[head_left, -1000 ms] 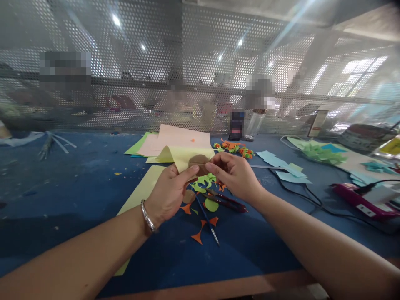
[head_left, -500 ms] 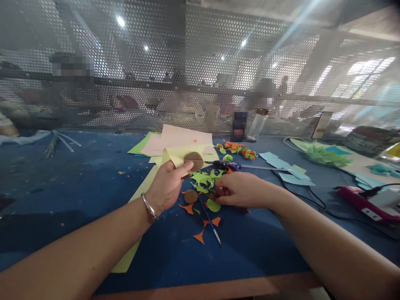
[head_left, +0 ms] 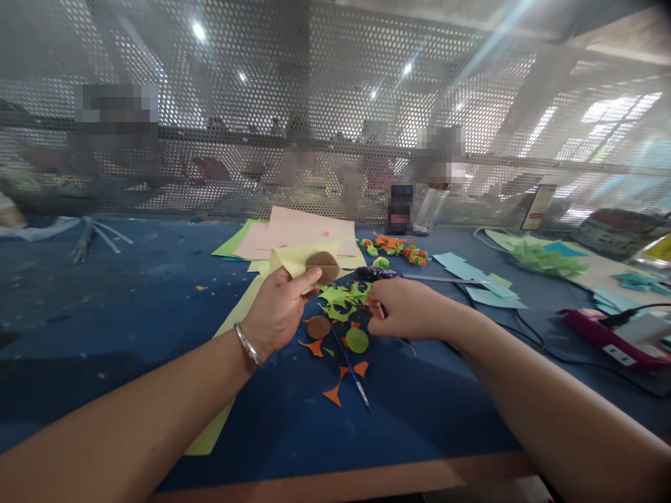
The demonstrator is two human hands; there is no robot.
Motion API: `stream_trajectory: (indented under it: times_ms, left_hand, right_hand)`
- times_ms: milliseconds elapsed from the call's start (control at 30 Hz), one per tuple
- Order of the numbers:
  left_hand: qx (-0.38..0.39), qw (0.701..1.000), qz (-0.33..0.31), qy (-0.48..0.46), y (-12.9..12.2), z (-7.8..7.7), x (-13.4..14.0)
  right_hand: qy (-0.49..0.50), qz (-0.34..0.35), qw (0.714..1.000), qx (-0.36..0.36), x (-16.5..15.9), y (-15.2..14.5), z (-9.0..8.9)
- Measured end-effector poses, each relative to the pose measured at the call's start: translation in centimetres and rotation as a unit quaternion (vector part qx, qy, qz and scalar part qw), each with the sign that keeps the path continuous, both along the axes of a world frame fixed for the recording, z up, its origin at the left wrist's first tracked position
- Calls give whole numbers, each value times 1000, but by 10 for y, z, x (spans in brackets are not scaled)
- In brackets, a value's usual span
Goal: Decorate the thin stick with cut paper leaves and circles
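Note:
My left hand [head_left: 277, 307] is closed on a folded sheet of pale yellow paper [head_left: 283, 260], the thumb pressing a round brown disc [head_left: 323, 268] against it. To the right, my right hand [head_left: 401, 307] is curled with its fingers together over the table; what it grips, if anything, is hidden. A thin dark end shows below it. Light green paper scraps [head_left: 340, 299] lie between the hands. Closer to me are a second brown disc [head_left: 318, 327], a green paper circle [head_left: 357, 341], orange scraps [head_left: 332, 395] and a thin blue stick [head_left: 354, 374] with a silvery tip.
Behind the hands lie stacked paper sheets [head_left: 309, 227], orange and green curled paper pieces [head_left: 401, 248] and a dark-blue-handled tool [head_left: 374, 273]. A clear bottle [head_left: 433, 209] stands by the perforated screen. Light blue papers [head_left: 472, 276], black cables and a magenta power strip [head_left: 602, 335] are right.
My right hand has drawn back slightly to the right and up, away from the green circle, which now shows fully. My left hand keeps its hold on the yellow paper and disc.

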State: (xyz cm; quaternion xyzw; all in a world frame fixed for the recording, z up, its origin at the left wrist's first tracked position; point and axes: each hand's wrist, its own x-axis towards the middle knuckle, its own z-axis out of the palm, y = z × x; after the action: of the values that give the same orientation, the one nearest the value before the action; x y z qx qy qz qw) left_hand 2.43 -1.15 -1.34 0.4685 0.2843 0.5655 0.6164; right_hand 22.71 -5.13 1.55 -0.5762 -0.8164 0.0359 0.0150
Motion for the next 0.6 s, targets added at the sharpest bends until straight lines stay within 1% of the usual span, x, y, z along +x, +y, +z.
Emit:
stream_trajectory:
  times_ms: [100, 200, 267, 367, 467, 533, 600]
  left_hand:
    - [-20, 1000, -4, -18, -1, 0, 1]
    - [-42, 998, -21, -38, -5, 3, 2]
    - [-49, 997, -40, -42, -7, 5, 3]
    - [-65, 996, -63, -29, -10, 6, 4]
    - [-78, 994, -80, -19, -13, 6, 4]
    - [-70, 994, -87, -20, -13, 6, 3]
    - [-54, 994, -89, -23, -13, 7, 3]
  right_hand:
    - [63, 6, 998, 26, 1, 3, 0]
    - [166, 30, 985, 48, 0, 5, -1]
    - [243, 31, 968, 46, -2, 6, -3]
    - [340, 19, 940, 23, -6, 7, -8]
    - [409, 15, 912, 1, -9, 10, -13]
    - [447, 20, 894, -5, -11, 12, -16]
    - [498, 20, 866, -27, -13, 12, -18]
